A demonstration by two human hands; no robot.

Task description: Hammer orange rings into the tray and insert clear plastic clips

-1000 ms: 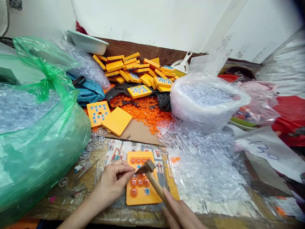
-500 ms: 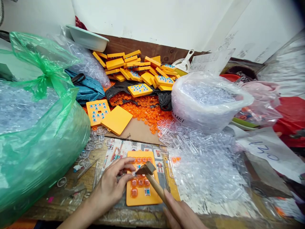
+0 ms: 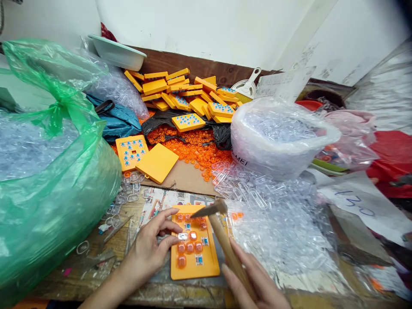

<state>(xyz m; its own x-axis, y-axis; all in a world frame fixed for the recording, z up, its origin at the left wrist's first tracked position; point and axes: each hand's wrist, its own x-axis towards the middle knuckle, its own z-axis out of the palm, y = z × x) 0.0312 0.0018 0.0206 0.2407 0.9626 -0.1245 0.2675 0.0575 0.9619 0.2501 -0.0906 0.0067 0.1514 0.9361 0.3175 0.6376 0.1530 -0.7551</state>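
Observation:
A yellow board (image 3: 209, 268) lies flat in front of me, with several orange translucent caps (image 3: 189, 247) and a few blue-centred switches (image 3: 199, 259) on it. My left hand (image 3: 154, 238) rests at the board's left side, thumb and fingertips around a clear cap (image 3: 183, 236). Its thumb and index finger are apart; whether they press on the cap is hard to tell. My right hand (image 3: 254, 274) is wrapped round the wooden handle of a hammer (image 3: 230, 249). The hammer's metal head hangs above the board's upper right part.
A green bag (image 3: 64, 214) of clear parts fills the left. Behind are stacked yellow boards (image 3: 157, 86) and loose orange caps (image 3: 193, 150). To the right stand a white bag (image 3: 273, 154) and a heap of clear pieces (image 3: 283, 227).
My right hand has raised the hammer, moving its head up and to the right, off the middle of the board. The clear cap now shows. My left hand has barely moved.

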